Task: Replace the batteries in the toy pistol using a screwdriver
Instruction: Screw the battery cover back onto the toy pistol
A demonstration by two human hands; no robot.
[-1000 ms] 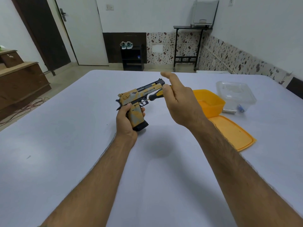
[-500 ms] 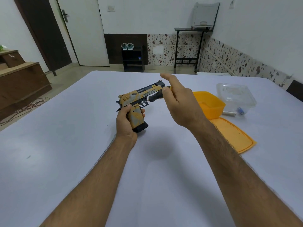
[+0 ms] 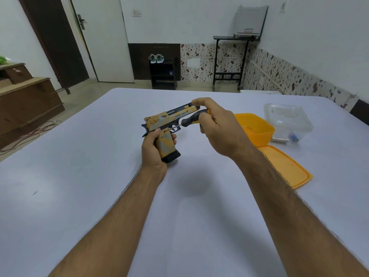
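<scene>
Between the right hand's (image 3: 221, 128) curled fingers (image 3: 201, 101) and thumb sits the black and yellow handle of the screwdriver (image 3: 192, 119), pinched near its back end. Its thin shaft slants down and left to the top of the toy pistol's (image 3: 165, 124) grip, beside the trigger guard. The left hand (image 3: 153, 150) wraps the lower grip, fingers curled round the front and thumb side behind, holding the pistol upright above the table (image 3: 79, 176), barrel pointing away and to the right.

This looks like the unscrewing step, with the battery cover not yet off. To do it well, I would keep the tip seated squarely in the screw head, push along the shaft while twisting, and let the left hand brace hard so the pistol does not roll. The screw itself is too small to make out; it could easily drop and get lost on the pale cloth, so catching it matters.

Counted: one pistol, one screwdriver, two hands. Well to the right lie one orange tub (image 3: 253, 126), one orange lid (image 3: 285, 166) flat on the table in front of it, and one clear box (image 3: 287, 118). Beside that box lies what looks like one battery (image 3: 279, 139), with a small blue thing (image 3: 293, 136) I cannot identify.
</scene>
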